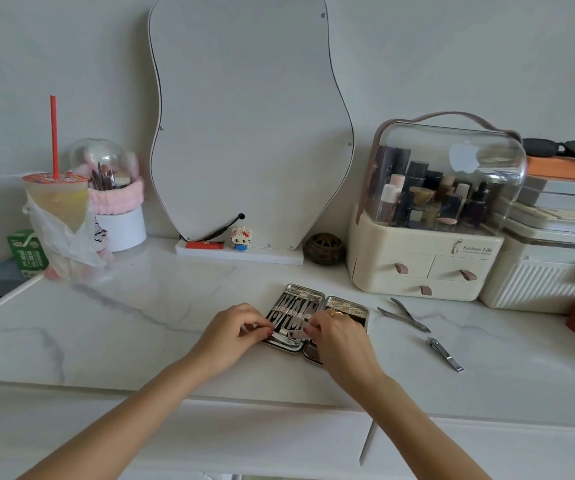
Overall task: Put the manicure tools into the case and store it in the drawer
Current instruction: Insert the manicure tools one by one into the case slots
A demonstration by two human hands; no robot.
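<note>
Open case (301,296) lay on the marble top (140,317). Left hand (236,329) and right hand (339,336) pinched a small clipper (293,335) over it; nippers (404,315) lay beside it.

Tabletop (147,306): I read it as marble-look stone — white, grey-veined, smooth with a soft sheen.
Case (345,304): polished metal, mirror-bright rim, dark lining inside.
Tools in case (291,315): shiny steel.
Nippers (404,315): bare metal, glossy.
Nail clipper (444,353): chromed, reflective.
Organiser (421,268): cream matt plastic under a clear glossy dome.
Headband (114,199): pink fluffy cloth — rough pile.
</note>
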